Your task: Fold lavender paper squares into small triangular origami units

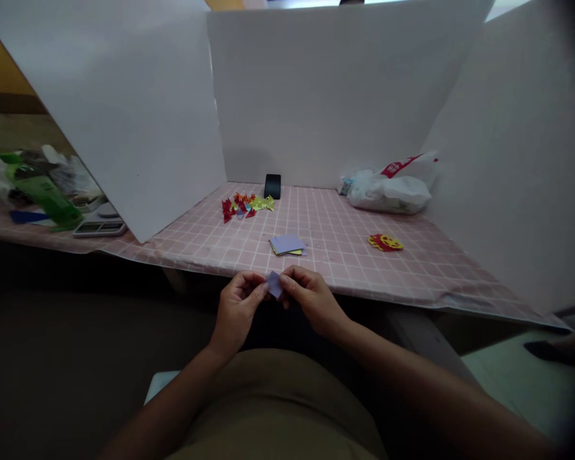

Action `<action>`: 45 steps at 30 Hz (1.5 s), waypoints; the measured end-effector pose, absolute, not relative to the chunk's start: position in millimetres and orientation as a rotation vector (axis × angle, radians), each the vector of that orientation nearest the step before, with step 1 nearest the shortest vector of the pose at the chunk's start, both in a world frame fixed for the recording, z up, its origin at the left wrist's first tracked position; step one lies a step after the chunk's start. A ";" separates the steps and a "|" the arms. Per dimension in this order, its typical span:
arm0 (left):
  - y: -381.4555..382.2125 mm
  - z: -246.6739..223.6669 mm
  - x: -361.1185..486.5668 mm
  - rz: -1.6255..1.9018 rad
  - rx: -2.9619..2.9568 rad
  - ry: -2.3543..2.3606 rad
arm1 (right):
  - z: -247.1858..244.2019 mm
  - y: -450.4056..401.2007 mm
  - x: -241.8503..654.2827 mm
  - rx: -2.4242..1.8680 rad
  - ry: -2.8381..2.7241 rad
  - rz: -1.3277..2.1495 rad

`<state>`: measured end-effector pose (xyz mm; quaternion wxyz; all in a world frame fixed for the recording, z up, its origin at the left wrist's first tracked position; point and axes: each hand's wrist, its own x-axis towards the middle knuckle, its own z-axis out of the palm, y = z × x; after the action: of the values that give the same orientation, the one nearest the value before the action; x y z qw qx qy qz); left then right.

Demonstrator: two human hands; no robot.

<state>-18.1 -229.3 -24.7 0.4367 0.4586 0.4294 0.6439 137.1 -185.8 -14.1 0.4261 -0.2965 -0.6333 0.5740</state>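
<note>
Between my two hands is a small piece of folded purple paper [275, 285], held just off the table's near edge. My left hand [242, 305] pinches its left side between thumb and fingers. On its right side, my right hand [311, 299] grips it the same way. Just beyond my hands, a stack of paper sheets [287, 243] lies on the table, purple on top with yellow showing below. Farther back on the left sits a cluster of small folded paper figures [244, 206] in red, orange, yellow and purple.
The table has a pink checked cover [326, 223]. Yellow and red cut-out pieces [386, 242] lie on the right. A white plastic bag [393, 188] stands at the back right, a black phone-like object [272, 186] at the back. White panels [326, 89] enclose the table. Outside, left, are a green bottle [45, 195] and a scale [99, 228].
</note>
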 end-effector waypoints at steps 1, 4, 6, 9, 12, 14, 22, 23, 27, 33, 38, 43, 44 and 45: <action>-229.1 -25.3 -18.3 1.614 1.124 1.067 | -14.2 -185.8 137.3 -0.734 -1.582 1.435; -228.5 -27.9 -19.1 1.638 1.098 1.053 | -15.3 -185.3 137.4 -0.729 -1.609 1.427; -228.3 -29.0 -19.3 1.643 1.093 1.052 | -16.6 -184.9 137.0 -0.712 -1.609 1.421; -228.0 -29.6 -18.9 1.644 1.084 1.057 | -18.2 -184.7 136.2 -0.650 -1.595 1.405; -228.1 -29.6 -18.7 1.638 1.095 1.085 | -18.8 -184.8 135.9 -0.614 -1.606 1.388; -228.7 -28.7 -18.7 1.634 1.099 1.105 | -18.6 -184.8 136.1 -0.618 -1.610 1.377; -231.8 -22.3 -19.6 1.525 1.178 1.123 | -14.0 -184.3 138.9 -0.671 -1.641 1.316; -231.5 -23.1 -20.0 1.529 1.171 1.128 | -12.9 -184.2 139.6 -0.665 -1.660 1.320; -229.6 -29.7 -22.7 1.563 1.113 1.106 | -10.2 -182.9 141.6 -0.602 -1.684 1.422; -230.4 -33.0 -25.1 1.501 1.043 0.964 | -11.3 -179.8 142.0 -0.635 -1.573 1.523; -230.5 -29.3 -23.3 1.480 1.077 0.966 | -12.2 -178.8 142.1 -0.626 -1.483 1.595; -230.3 -29.0 -22.6 1.481 1.095 0.987 | -11.1 -180.0 141.0 -0.626 -1.435 1.655; -230.6 -29.4 -22.8 1.481 1.091 0.986 | -10.8 -180.3 140.7 -0.627 -1.435 1.657; -230.8 -29.8 -23.1 1.481 1.087 0.982 | -10.4 -180.5 140.6 -0.625 -1.440 1.659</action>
<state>-23.1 -230.8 -29.8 0.5048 0.4503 0.4070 0.6138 140.6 -180.5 -10.4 0.4156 -0.2489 -0.5734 0.6607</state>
